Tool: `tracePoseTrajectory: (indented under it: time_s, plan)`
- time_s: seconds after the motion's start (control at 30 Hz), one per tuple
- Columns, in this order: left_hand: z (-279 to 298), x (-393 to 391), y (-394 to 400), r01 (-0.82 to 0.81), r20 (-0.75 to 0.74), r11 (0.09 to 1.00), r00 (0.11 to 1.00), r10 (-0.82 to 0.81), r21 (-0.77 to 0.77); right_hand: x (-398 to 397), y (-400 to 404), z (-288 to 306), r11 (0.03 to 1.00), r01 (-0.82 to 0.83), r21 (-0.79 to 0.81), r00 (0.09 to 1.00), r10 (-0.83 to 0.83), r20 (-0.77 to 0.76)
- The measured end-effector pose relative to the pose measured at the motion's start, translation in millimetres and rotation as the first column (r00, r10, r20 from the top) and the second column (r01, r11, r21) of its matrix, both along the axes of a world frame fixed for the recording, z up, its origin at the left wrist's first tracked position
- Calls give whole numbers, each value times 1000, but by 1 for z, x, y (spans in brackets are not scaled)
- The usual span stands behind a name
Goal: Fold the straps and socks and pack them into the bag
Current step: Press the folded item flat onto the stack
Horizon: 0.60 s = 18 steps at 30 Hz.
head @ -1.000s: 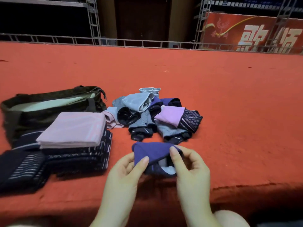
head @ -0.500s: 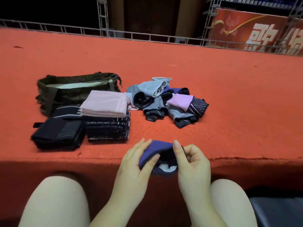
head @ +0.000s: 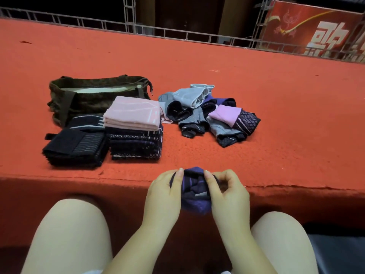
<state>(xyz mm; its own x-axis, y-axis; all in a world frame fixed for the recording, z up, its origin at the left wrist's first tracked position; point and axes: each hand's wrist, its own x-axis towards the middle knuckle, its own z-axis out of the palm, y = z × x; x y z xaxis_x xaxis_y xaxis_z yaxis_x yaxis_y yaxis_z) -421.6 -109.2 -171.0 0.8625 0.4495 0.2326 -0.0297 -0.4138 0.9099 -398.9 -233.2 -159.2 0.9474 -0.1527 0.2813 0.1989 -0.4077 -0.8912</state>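
Even, soft light from above brightens the red counter (head: 256, 107); the background behind the railing (head: 177, 34) stays dark. Shadows are faint. Wide-angle distortion bends the edges; slight overall softness.

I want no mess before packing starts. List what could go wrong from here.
1. Both hands, left hand and right hand, hold the purple sock off the carpet's front edge; a slipped grip likely drops it between the knees.
2. The pink cloth tops a tall folded stack beside the olive bag; a careless reach could topple it.
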Motion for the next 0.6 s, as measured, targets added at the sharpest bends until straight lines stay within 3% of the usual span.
tracePoseTrajectory:
  time_s: [0.2, 0.37, 0.43, 0.6]
  plan:
    - [11, -7, -11, -65, 76, 924, 992, 101, -378, -19, 4, 9, 961, -146, 234, 982, 169, -85]
    - [31, -11, -19, -41, 71, 690, 989, 133, -723, -30, 13, 15, 875, -175, 452, 972, 226, -61]
    - [36, -13, -20, -2, 94, 681, 990, 104, -732, -32, 14, 16, 853, -186, 487, 969, 242, -53]
    - [32, -17, -16, 7, 125, 814, 989, 81, -580, -32, 13, 21, 790, -185, 584, 970, 243, -20]
